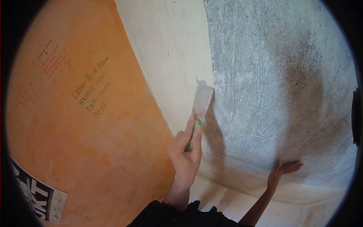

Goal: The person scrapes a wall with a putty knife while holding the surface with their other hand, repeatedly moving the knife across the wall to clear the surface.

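Note:
My left hand (185,151) is closed around the green handle of a flat scraper (203,99), with a finger along the base of its blade. The blade's broad edge meets the cream strip of wall (174,49) near its border with the grey, rough-textured wall (245,75). A small rough grey patch shows just above the blade's edge. Lower right, my right hand (288,167) lies against the bottom of the grey surface, fingers stretched to the right and nothing visible in it.
On the left is an orange wall (128,151) with handwriting. A black-and-white poster (41,196) is at the lower left. Shadows fall across the grey wall. Below it runs a pale, curved lower band (234,185). A dark object (356,117) stands at the right edge.

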{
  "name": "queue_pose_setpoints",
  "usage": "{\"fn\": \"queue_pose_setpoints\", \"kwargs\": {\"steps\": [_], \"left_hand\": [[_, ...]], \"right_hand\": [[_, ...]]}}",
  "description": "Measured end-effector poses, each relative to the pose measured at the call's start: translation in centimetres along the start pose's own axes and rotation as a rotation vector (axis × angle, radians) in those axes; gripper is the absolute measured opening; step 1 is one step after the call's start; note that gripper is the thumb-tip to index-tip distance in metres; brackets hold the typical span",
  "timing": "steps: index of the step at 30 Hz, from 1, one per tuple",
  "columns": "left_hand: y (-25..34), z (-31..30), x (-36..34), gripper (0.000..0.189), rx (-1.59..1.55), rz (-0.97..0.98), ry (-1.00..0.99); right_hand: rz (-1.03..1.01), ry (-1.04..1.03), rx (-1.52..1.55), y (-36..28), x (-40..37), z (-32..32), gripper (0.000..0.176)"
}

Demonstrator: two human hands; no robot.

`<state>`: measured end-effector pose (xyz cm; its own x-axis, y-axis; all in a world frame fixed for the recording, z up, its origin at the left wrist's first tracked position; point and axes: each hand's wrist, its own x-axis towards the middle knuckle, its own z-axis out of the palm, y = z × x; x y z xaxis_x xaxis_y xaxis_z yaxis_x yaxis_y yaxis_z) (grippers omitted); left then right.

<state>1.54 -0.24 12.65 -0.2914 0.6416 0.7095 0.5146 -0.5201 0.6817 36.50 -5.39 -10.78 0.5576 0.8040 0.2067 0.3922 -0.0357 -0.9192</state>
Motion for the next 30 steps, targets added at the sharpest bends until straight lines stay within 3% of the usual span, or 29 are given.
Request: {"fn": "queue_pose_setpoints", "kwargs": {"steps": [4,6,9,18,22,25,30], "left_hand": [[0.2,-0.7,0.5,0.031,-0.005,-0.015,-0.070],[0.8,-0.3,1.4,0.034,-0.083,0.035,0.019],[-0.9,0.0,0.6,0.035,-0.110,0.069,-0.002],[1.6,-0.5,2.3,0.033,-0.081,-0.009,-0.100],[-0.8,0.2,0.1,0.033,-0.133,-0.033,-0.082],[0.2,0.2,1.1,0.033,-0.112,0.019,0.053],[0.0,-0.7,0.1,0.033,-0.088,-0.083,-0.098]], "right_hand": [[-0.027,0.025,0.010,1.4,-0.8,-0.5,0.089],[-0.016,0.018,0.005,0.4,-0.4,0.3,0.088],[-0.028,0.029,0.001,-0.3,0.0,0.5,0.088],[-0.074,0.085,-0.013,-1.7,-1.9,0.5,0.086],[-0.104,0.135,0.020,-1.5,-1.0,1.0,0.085],[-0.101,0.129,0.008,-1.3,-1.0,0.4,0.084],[-0.131,0.162,-0.030,-1.9,-0.8,0.7,0.085]]}}
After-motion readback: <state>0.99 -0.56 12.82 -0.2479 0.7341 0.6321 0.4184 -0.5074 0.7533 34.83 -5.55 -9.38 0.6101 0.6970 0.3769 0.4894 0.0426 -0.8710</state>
